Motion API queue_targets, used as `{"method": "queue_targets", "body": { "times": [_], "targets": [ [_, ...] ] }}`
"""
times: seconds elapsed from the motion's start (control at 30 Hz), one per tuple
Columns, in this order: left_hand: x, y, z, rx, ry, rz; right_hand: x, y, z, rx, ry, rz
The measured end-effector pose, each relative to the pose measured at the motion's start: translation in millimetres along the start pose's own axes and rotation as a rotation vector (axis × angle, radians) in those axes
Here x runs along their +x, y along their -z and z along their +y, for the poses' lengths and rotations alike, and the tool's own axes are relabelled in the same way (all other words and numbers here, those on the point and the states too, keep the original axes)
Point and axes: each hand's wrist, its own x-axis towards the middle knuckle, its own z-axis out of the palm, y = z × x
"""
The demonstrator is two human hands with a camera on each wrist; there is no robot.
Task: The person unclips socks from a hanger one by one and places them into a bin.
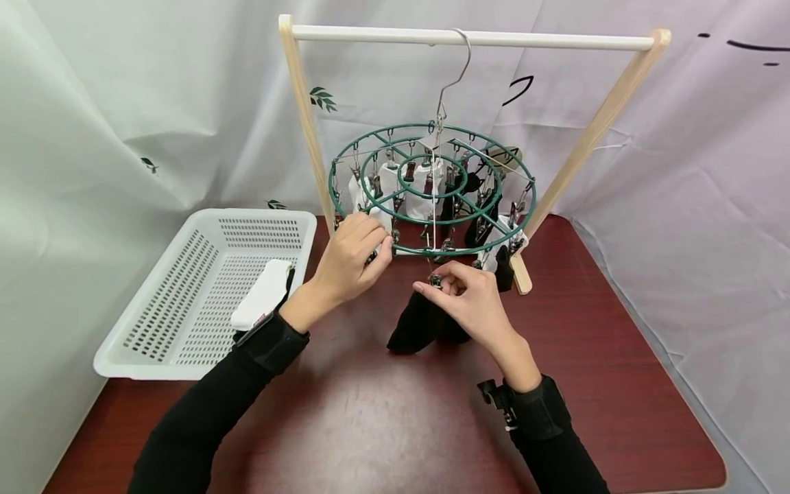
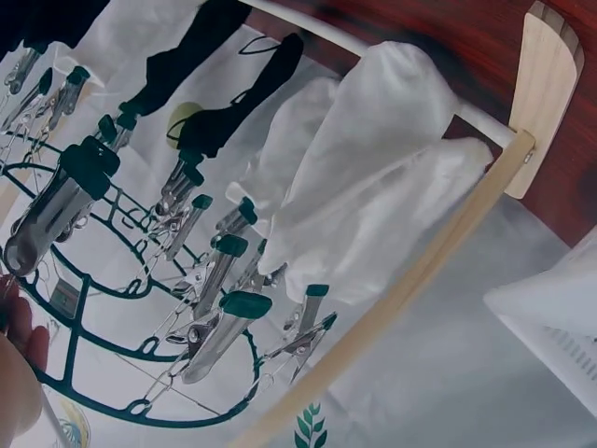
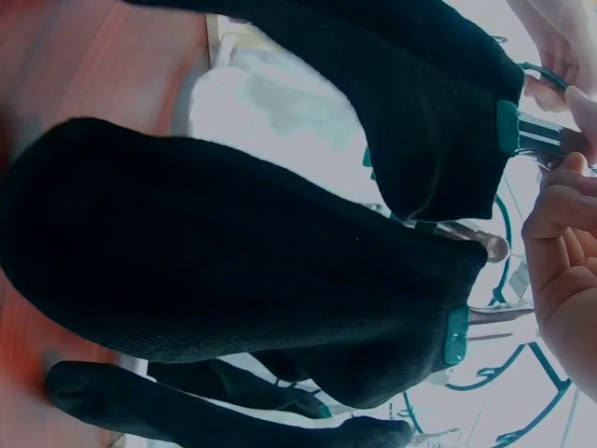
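A round green clip hanger (image 1: 521, 230) hangs by its metal hook, with metal clips dangling all round it. At its front left edge, my left hand (image 1: 354, 257) grips the green rim with bent fingers. My right hand (image 1: 472, 302) pinches a metal clip (image 3: 539, 135) between thumb and fingers at the front of the ring. That clip's green tip bites the cuff of a black sock (image 3: 420, 103). Beside it another black sock (image 3: 233, 252) hangs from its own clip. White socks (image 2: 373, 149) hang from clips on the left and far parts of the ring.
A wooden stand (image 1: 592, 137) with a white rod (image 1: 555, 41) carries the hanger. On the left stands a white perforated basket (image 1: 148, 288) holding a white sock (image 1: 264, 295) and something black. The dark red table (image 1: 370, 425) lies beneath; draped cloth rises behind.
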Motion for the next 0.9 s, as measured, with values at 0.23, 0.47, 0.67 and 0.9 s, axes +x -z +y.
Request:
{"method": "queue_targets", "body": {
  "times": [0.23, 0.47, 0.67, 0.9],
  "targets": [
    [-8.1, 11.0, 15.5, -0.035, 0.109, 0.114, 3.6, -2.1, -4.2, -0.013, -0.029, -0.006],
    [-14.8, 24.6, 61.4, -0.061, 0.15, 0.23, 3.9, -4.7, -3.9, -0.018, -0.025, -0.013],
    [-39.4, 16.0, 93.9, -0.174, 0.475, -0.033, 3.6, -6.0, -1.8, -0.03, 0.0, 0.015],
    [-73.4, -15.3, 95.8, -0.393, 0.837, -0.24, 3.4, -5.6, -2.2, -0.043, -0.035, 0.004]
  ]
}}
